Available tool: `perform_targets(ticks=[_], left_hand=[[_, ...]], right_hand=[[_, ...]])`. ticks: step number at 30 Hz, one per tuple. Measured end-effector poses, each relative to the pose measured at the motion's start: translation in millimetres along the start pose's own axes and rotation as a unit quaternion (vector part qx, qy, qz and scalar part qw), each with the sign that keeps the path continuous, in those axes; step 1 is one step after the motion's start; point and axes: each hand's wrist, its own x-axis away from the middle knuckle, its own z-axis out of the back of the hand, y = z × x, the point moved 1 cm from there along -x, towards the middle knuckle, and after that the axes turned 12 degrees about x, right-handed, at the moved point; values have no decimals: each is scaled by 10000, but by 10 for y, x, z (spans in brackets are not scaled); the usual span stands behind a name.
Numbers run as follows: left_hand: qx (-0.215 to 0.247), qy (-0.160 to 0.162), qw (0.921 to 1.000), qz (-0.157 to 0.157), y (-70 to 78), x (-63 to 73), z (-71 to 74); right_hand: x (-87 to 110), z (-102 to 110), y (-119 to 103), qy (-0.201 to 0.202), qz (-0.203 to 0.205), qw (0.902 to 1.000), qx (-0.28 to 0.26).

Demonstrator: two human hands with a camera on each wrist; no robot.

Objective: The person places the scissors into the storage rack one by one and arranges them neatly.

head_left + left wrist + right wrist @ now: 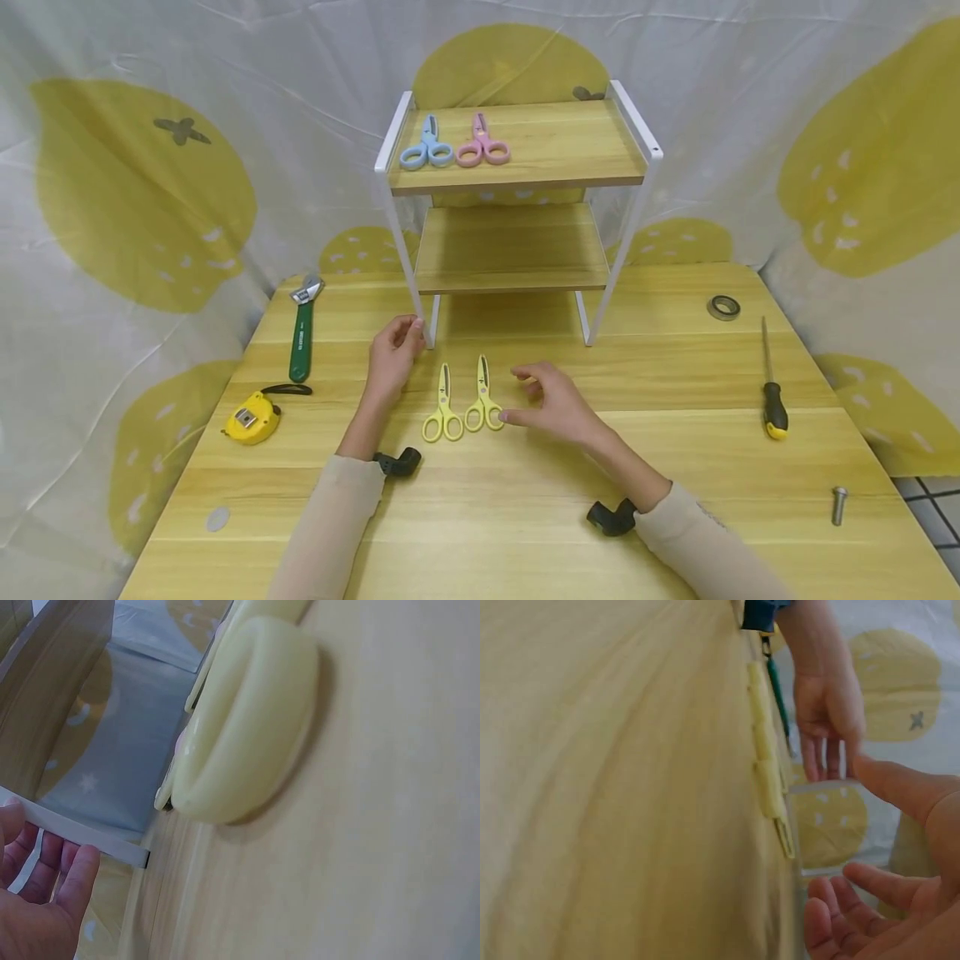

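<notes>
At the front left leg of a two-tier wooden shelf (517, 179), my left hand (392, 357) pinches the white shelf leg (97, 840). Its thumb lies in front of the leg and several fingers pass behind it in the left wrist view. Two yellow scissors, the left pair (445, 407) and the right pair (483, 400), lie side by side on the table, blades toward the shelf. My right hand (558, 406) is spread beside the right pair, thumb tip overlapping its handle in the head view, nothing between its fingers. Blue scissors (427, 150) and pink scissors (482, 148) lie on the top tier.
On the left of the table (487, 533) are a green-handled adjustable wrench (302, 333), a yellow tape measure (253, 418) and a grey disc (217, 519). To the right lie a tape roll (723, 307), a screwdriver (774, 404) and a bolt (838, 506). A lemon-print curtain (315, 167) hangs behind.
</notes>
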Motion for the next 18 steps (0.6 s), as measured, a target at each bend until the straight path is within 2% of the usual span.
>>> perform_targets(ticks=[8, 15, 18], left_hand=[[149, -86, 9997, 173, 39, -2, -11], [66, -105, 9995, 283, 290, 116, -64], [85, -90, 9995, 299, 267, 107, -59]], right_hand=[[-45, -218, 58, -105, -334, 9991, 240], [-74, -292, 56, -1, -200, 9989, 432], [-82, -323, 60, 12, -164, 9983, 554]])
